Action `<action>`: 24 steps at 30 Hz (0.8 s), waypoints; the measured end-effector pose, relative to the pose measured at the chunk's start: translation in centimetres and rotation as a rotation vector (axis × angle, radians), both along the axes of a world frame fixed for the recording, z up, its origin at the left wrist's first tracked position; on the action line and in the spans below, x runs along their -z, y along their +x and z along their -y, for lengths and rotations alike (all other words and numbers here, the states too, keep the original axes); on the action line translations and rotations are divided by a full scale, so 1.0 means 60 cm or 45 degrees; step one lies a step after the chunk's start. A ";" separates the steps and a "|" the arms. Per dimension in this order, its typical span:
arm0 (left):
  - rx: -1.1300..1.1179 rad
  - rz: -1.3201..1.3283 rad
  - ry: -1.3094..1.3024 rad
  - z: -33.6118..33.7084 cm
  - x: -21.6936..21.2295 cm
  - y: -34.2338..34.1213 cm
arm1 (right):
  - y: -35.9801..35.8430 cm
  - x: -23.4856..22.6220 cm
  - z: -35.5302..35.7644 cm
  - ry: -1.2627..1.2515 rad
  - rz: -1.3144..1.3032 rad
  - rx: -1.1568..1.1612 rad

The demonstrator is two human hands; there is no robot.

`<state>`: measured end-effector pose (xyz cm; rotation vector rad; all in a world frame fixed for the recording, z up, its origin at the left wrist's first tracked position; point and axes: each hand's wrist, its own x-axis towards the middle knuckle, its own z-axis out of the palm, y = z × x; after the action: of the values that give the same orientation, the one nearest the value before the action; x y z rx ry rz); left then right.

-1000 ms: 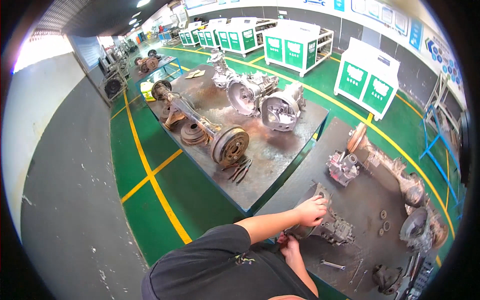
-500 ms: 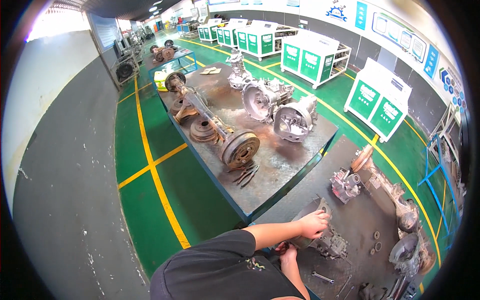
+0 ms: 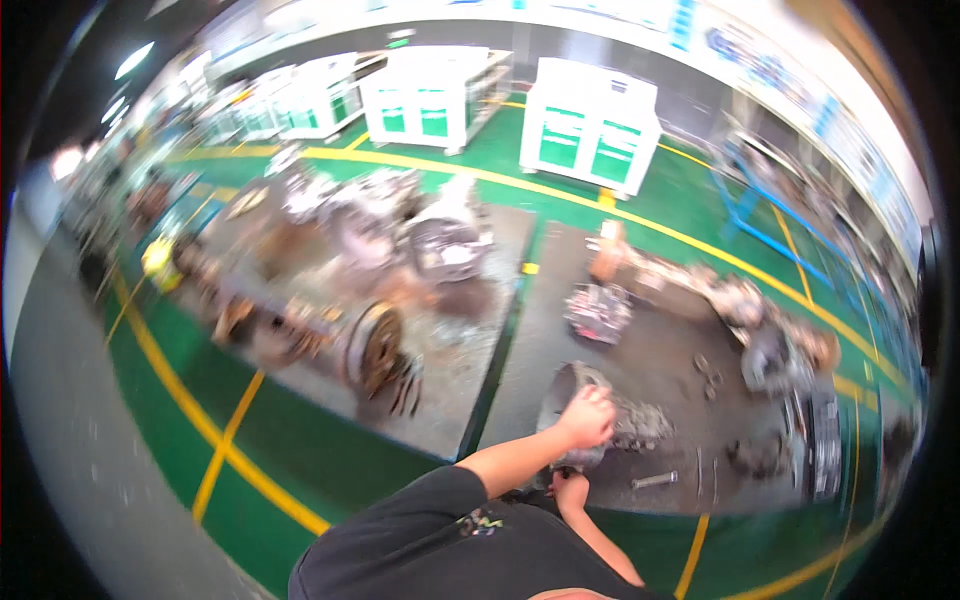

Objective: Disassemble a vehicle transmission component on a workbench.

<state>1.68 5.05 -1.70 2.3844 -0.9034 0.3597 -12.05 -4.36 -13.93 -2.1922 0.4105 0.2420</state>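
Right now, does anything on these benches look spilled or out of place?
Rust-brown stains discolor the grey left workbench beside a bell housing, perhaps from spilled fluid or rust; blur hides whether they're wet.

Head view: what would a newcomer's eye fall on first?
Probably the white cabinets with green panels, lined up at the back. Next, the brown drum on the left table. Then the left hand at the grey housing on the right table.

Motion-blurred workshop, left hand (image 3: 588,416) on a grey metal housing (image 3: 562,388), right hand (image 3: 570,489) at its near lower edge, spanner (image 3: 655,481) and rings (image 3: 713,380) on a dark bench (image 3: 535,300), rusty axle (image 3: 668,277) along its far side, white-and-green cabinets (image 3: 590,115) beyond.
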 end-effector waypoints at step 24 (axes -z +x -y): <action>-0.005 0.245 0.018 0.003 0.011 0.004 | -0.035 -0.052 -0.031 -0.735 0.338 -0.088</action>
<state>1.91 4.88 -2.36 2.3951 -0.9889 0.5938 -14.14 -2.48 -10.83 -2.7603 0.2753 -0.1537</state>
